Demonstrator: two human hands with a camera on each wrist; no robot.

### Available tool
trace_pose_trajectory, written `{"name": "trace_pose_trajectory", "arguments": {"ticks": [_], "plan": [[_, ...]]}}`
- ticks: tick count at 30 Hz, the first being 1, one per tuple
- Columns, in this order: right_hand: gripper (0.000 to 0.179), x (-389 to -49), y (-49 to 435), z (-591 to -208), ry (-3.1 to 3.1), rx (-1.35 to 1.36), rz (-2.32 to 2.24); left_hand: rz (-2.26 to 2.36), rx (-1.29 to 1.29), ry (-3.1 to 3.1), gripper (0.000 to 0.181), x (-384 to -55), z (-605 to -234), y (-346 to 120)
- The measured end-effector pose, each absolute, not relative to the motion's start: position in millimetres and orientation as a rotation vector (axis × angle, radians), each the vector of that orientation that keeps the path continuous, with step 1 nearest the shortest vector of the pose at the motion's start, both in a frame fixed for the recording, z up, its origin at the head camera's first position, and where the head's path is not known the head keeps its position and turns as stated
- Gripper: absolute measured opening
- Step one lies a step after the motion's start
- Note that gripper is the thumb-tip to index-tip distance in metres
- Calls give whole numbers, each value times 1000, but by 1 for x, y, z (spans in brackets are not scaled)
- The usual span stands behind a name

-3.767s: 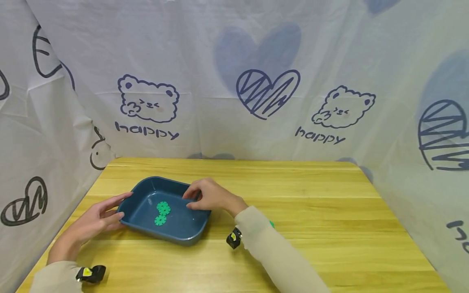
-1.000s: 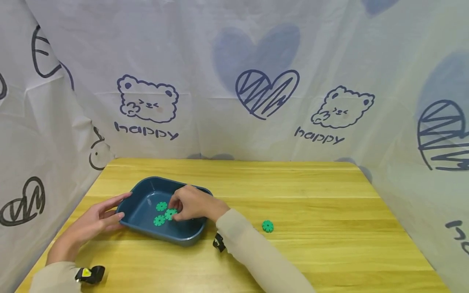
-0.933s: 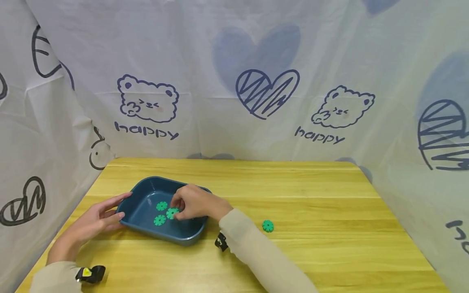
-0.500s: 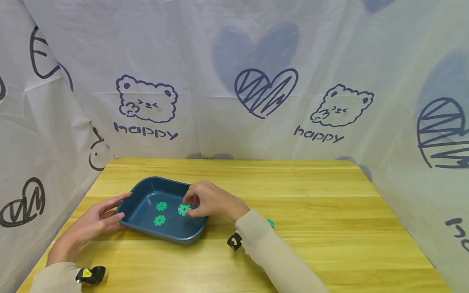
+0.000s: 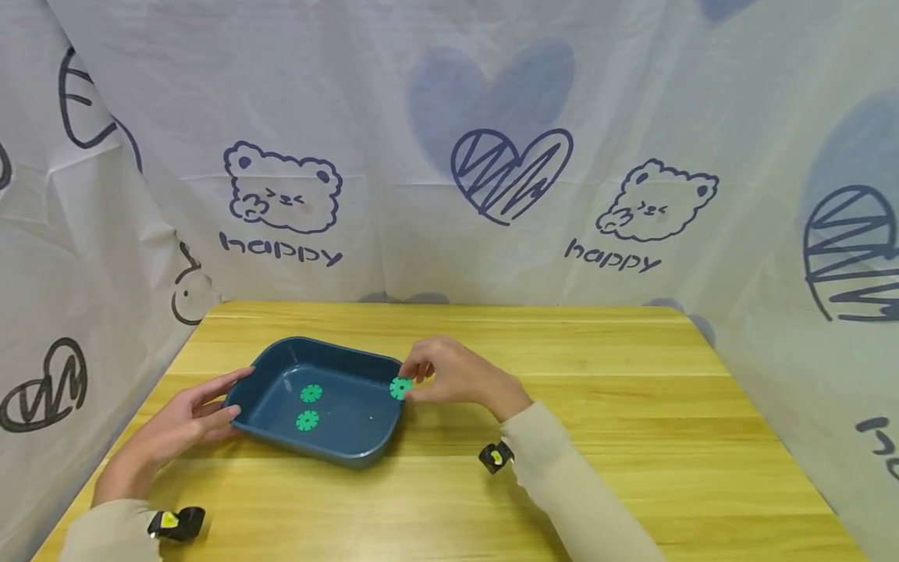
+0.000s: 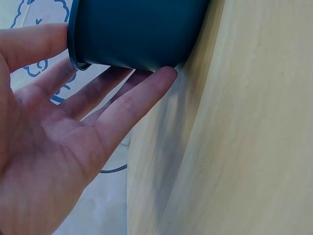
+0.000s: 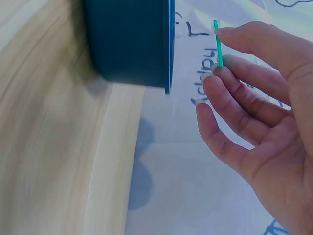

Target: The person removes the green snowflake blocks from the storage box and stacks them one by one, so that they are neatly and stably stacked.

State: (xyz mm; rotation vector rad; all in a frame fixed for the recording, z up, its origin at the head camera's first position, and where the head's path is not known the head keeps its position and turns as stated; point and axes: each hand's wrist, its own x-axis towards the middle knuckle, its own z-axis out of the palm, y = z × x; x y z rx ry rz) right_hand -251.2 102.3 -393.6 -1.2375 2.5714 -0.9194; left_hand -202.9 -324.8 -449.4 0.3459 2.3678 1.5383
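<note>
A dark blue rectangular basin sits on the table's left half. On its floor lie two green snowflake building discs, one in front of the other. My left hand rests its nearly straight fingers against the basin's left end; in the left wrist view the fingers touch its outer wall. At the basin's right rim, my right hand pinches another green snowflake disc between thumb and fingertips. The right wrist view shows this disc edge-on, raised beside the basin's rim.
The wooden table runs back to a white printed curtain, with further curtain on both sides. My right sleeve crosses the front right of the table. Black camera mounts sit on both wrists.
My right hand has lifted a green snowflake disc from the basin floor and carried it right to the rim. The disc lying on the table is now hidden by my right arm. My left hand stays put.
</note>
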Motion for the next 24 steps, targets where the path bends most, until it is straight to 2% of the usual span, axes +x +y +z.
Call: {"name": "trace_pose_trajectory", "arguments": {"ticks": [11,24], "plan": [[17,-241,148,-396,2665,-1228,-930,1526,331,2376,68,-204,-451,-325],[14,-228,186,-405,2742,-1030,-968,1513,327,2379,68,-204,-449,-325]]}}
